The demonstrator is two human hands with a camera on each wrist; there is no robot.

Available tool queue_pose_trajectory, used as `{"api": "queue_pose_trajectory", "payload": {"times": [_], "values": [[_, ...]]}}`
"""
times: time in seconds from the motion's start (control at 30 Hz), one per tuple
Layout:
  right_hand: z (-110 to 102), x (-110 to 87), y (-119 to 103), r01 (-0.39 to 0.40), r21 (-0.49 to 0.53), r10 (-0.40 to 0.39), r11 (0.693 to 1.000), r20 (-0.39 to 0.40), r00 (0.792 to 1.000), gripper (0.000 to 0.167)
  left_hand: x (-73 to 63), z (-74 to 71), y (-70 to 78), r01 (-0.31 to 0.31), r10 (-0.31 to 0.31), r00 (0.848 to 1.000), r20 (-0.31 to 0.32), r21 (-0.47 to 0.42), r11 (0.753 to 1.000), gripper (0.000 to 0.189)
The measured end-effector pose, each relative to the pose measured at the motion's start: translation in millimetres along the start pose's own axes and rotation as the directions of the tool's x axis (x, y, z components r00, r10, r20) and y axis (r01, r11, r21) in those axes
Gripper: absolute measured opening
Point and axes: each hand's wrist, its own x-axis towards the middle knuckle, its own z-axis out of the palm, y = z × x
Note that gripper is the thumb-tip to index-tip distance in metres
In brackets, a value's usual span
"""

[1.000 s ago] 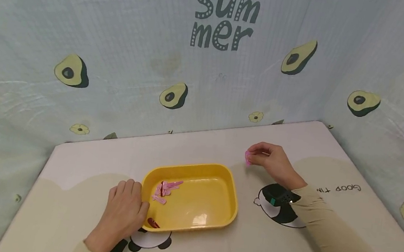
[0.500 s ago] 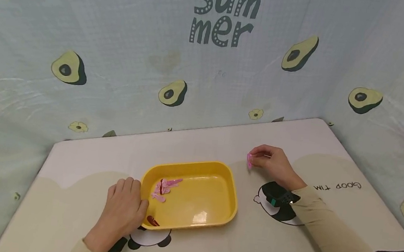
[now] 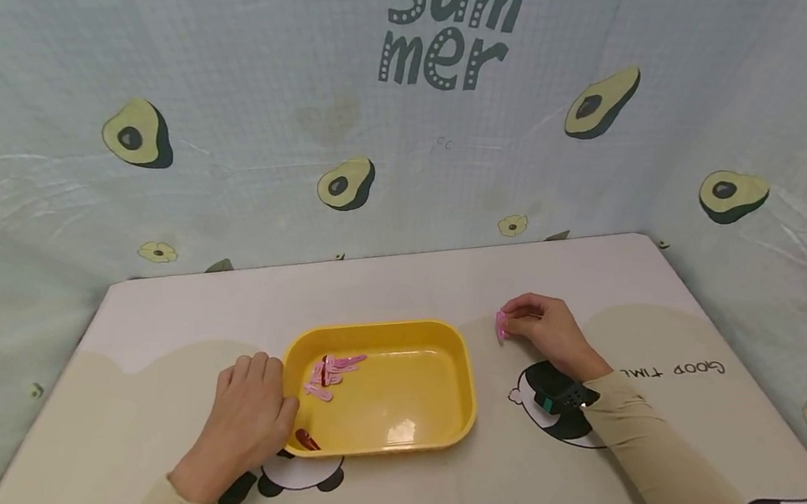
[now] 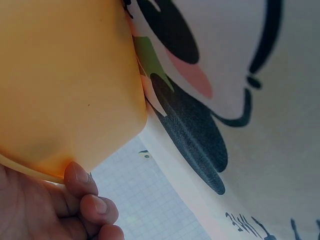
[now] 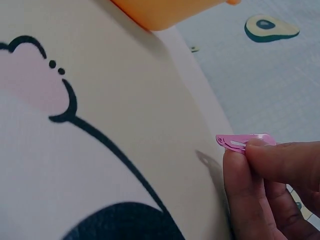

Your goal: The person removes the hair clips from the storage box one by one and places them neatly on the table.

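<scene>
Right hand (image 3: 548,329) has shifted slightly nearer. My left hand (image 3: 243,413) holds the yellow tray (image 3: 399,407) by its left rim; farther, to the tray's right, the right pinches a pink clip (image 5: 244,137): likely light, stiff, slippery; I'd grip its flat faces.

From the head we look down toward twelve o'clock. Our two closer wrist views share the yellow tray (image 3: 393,402).
</scene>
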Motion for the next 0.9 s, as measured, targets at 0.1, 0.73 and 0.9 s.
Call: {"api": "queue_pose_trajectory", "payload": {"times": [0.1, 0.73, 0.9], "values": [[0.2, 0.3, 1.4, -0.003, -0.009, 0.003, 1.000, 0.003, 1.000, 0.029, 0.3, 0.3, 0.2, -0.005, 0.005, 1.000, -0.010, 0.000, 1.000, 0.015], [-2.0, 2.2, 0.0, -0.002, -0.104, 0.003, 0.995, 0.014, 1.000, 0.025, 0.9, -0.1, -0.4, -0.004, 0.004, 1.000, -0.003, -0.005, 1.000, 0.014], [-2.3, 3.7, -3.4, -0.003, -0.144, 0.008, 0.990, 0.032, 0.999, 0.021, 0.6, 0.0, -0.3, -0.007, 0.007, 1.000, -0.007, -0.003, 1.000, 0.014]]}}
